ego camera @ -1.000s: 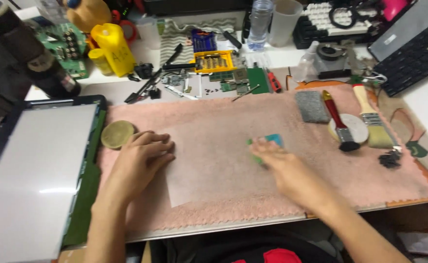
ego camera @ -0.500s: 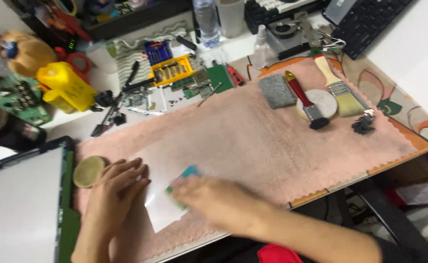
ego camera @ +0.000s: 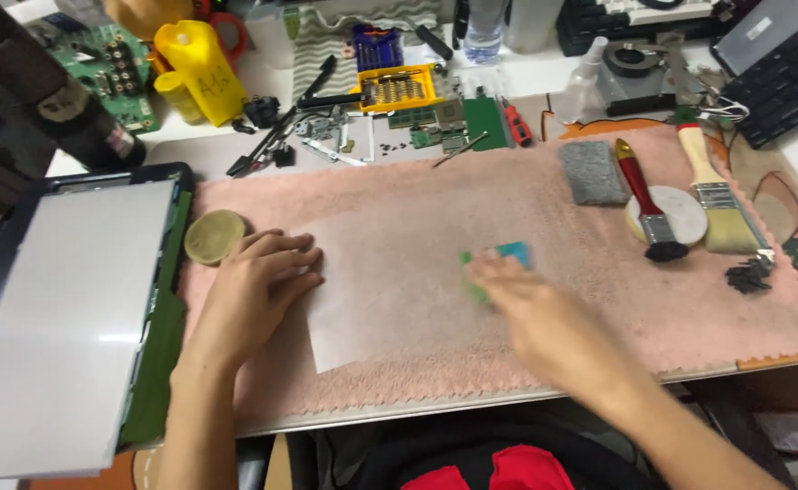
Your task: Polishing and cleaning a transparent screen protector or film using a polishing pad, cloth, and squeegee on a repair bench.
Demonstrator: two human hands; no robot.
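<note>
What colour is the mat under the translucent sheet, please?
Pink mat, seen in the head view.

Place looked like electronics repair workbench in small workshop. Surface (ego camera: 235, 154) was crowded: pink work mat (ego camera: 526, 299) spread across front, yellow case of screwdriver bits (ego camera: 397, 89) open at back, green circuit boards (ego camera: 108, 59) lying bare, loose screws (ego camera: 749, 275) and small metal parts scattered. Two brushes (ego camera: 680, 195) rested at right (one red-handled, one pale). Opened flat screen panel (ego camera: 58, 313) lay at left. Black keyboard (ego camera: 793, 77) sat at far right corner; yellow plastic bottle (ego camera: 195, 73) stood behind mat.
</note>
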